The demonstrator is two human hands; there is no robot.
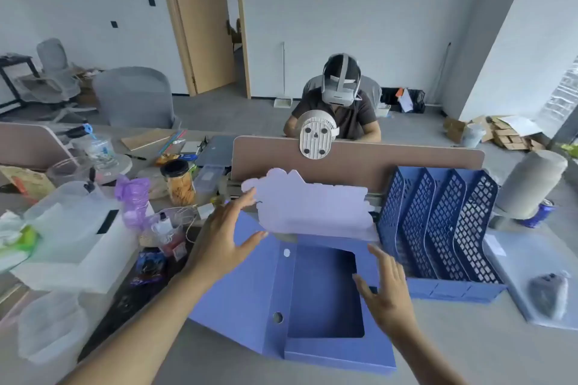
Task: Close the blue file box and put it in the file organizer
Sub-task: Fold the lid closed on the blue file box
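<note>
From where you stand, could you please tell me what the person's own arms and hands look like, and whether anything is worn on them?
Both forearms are bare as far as the picture shows: no sleeves, gloves, watch or bracelet. The left hand and right hand carry no rings that I can make out on the fingers. No markings or cables are on either arm.

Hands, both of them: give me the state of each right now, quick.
Left hand: open, fingers spread, holding nothing, over the left flap of the blue file box.
Right hand: open, holding nothing, at the box's right edge.
</note>
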